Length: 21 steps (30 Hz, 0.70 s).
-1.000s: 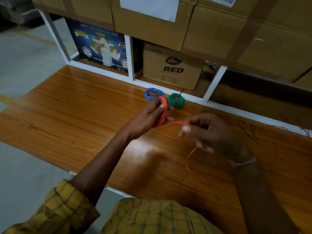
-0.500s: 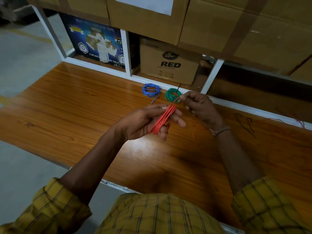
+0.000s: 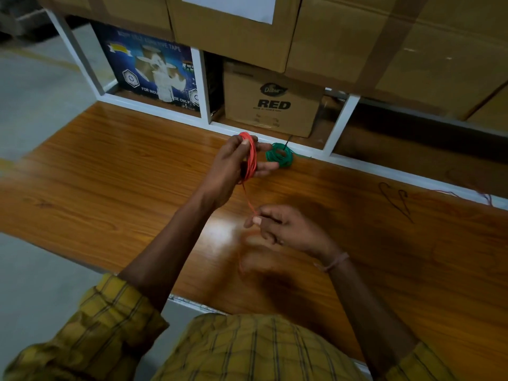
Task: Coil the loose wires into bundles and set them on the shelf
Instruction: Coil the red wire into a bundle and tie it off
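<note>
My left hand (image 3: 233,163) grips the red coil (image 3: 249,156), fingers curled round it, thumb on the near side. The coil stands on edge above the worktop (image 3: 110,171), not touching it, just in front of the white shelf rail (image 3: 310,155).

The red tail (image 3: 250,204) drops from the bottom of the coil, down and slightly right, into my right hand (image 3: 286,229). The right hand pinches the tail between thumb and forefinger, other fingers loosely curled. It sits nearer to me than the left hand and a bit right. The tail looks taut between the two hands. Below the right hand there is a faint red blur; can't tell how much wire is left there.

The green coil (image 3: 279,158) lies flat on the worktop just right of my left hand's fingertips, against the shelf rail. Close to them but apart.

Behind the rail, on the low shelf: a brown RED box (image 3: 272,105) straight behind the coils, and a blue tape box (image 3: 151,70) to its left. Big cartons (image 3: 357,37) are stacked above.

A thin dark wire (image 3: 395,199) lies loose on the worktop well to the right, with a reddish strand (image 3: 467,194) further right near the rail.
</note>
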{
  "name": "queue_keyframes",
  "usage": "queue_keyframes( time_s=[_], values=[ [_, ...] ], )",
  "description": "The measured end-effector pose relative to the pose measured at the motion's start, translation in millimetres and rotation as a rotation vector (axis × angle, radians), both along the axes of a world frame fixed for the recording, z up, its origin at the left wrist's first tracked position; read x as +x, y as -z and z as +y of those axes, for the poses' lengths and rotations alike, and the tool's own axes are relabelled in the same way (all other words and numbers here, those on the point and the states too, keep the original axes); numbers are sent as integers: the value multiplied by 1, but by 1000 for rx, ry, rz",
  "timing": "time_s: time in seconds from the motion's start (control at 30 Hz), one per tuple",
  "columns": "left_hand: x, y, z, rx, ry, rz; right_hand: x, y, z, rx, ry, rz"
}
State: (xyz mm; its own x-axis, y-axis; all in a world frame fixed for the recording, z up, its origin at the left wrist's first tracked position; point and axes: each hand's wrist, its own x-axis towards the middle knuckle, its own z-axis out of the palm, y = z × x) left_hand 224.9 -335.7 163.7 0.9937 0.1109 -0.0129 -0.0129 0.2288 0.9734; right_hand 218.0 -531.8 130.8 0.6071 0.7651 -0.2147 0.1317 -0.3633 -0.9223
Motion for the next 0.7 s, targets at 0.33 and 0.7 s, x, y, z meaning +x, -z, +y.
queue_keyframes(
  time_s=[0.33,0.7],
  values=[
    [-18,22,4,395,239,130,44,-57,-38,305,117,-52],
    [-36,2,-5,-178,579,42,79,-22,-19,260,434,-185]
  ],
)
